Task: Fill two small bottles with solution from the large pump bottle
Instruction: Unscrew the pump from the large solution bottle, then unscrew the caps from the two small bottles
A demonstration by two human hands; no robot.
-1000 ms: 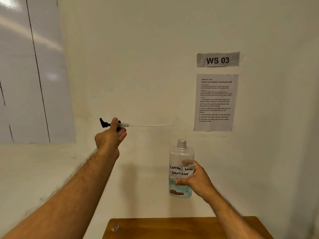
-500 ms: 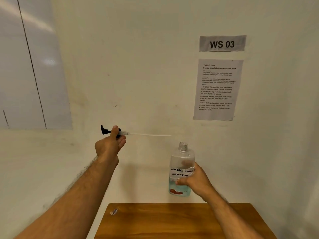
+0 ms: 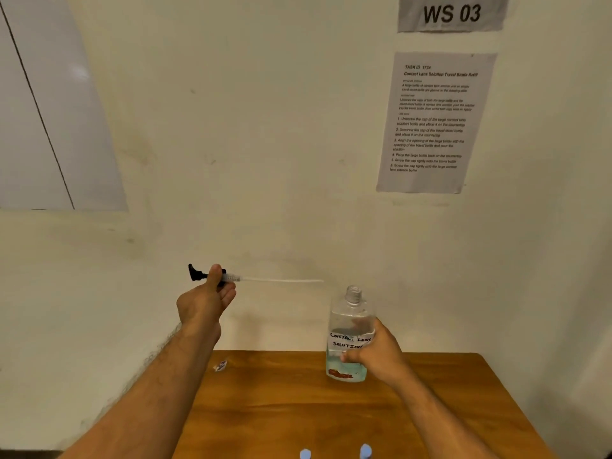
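My right hand [image 3: 376, 354] grips the large clear bottle [image 3: 349, 326], labelled "Contact Lens Solution", upright above the far edge of the wooden table [image 3: 281, 402]. Its threaded neck is uncapped, and pale blue liquid fills its lower part. My left hand [image 3: 205, 301] holds the black pump head [image 3: 198, 273] out to the left, its thin white dip tube [image 3: 281, 280] lying level and pointing toward the bottle. Two small blue tips [image 3: 365, 451] of the small bottles show at the bottom edge; the rest of them is out of frame.
A cream wall stands right behind the table, with a "WS 03" sign [image 3: 452, 13] and a printed instruction sheet [image 3: 433, 122] on it. A small scrap [image 3: 220, 366] lies at the table's far left corner. A white panel [image 3: 49, 104] hangs at upper left.
The view has tilted down: more of the table shows and the blue tips have come into frame. Both hands keep their hold, the bottle now lower, close to the tabletop.
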